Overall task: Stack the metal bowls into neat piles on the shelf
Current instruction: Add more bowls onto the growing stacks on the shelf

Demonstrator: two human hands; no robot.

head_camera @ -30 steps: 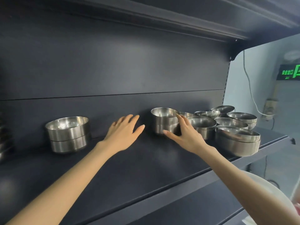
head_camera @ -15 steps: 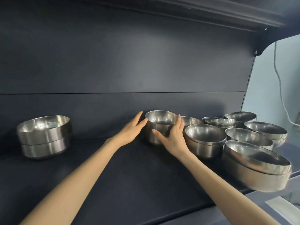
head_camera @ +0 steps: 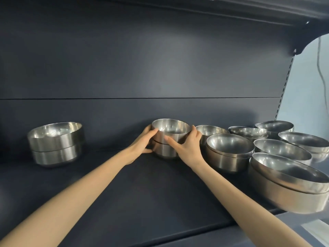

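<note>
At the middle of the shelf [head_camera: 142, 202], hard against the back panel [head_camera: 160, 107]: nested pair [head_camera: 171, 128] of small steel bowls, upper one seated in the lower, rim level. Clasped from both sides. Left hand [head_camera: 140, 147] curled round the left wall, thumb low near the seam between the two. Right hand [head_camera: 188, 148] curled round the right wall, thumb laid across the front of the upper bowl. Both clamped on metal, neither slack.

Handling, as judged: light, rigid, thin-walled; no give under the fingers, so no need to squeeze hard. Polished and probably slick, with steep near-straight sides offering little to catch on. Best taken as here, opposed hands low enough to span the seam, or from under the base of the lower bowl. Gripped by the upper bowl alone, likely to lift away and leave the lower behind. Not fragile, but prone to dent, clatter and slide on the shelf.

Elsewhere: finished-looking two-bowl pile [head_camera: 55, 145] well apart to the left. Wider, shallower bowls [head_camera: 283, 150] crowded to the right, nearest stack [head_camera: 229, 154] just beside the right hand, so little room for knuckles on that side.
</note>
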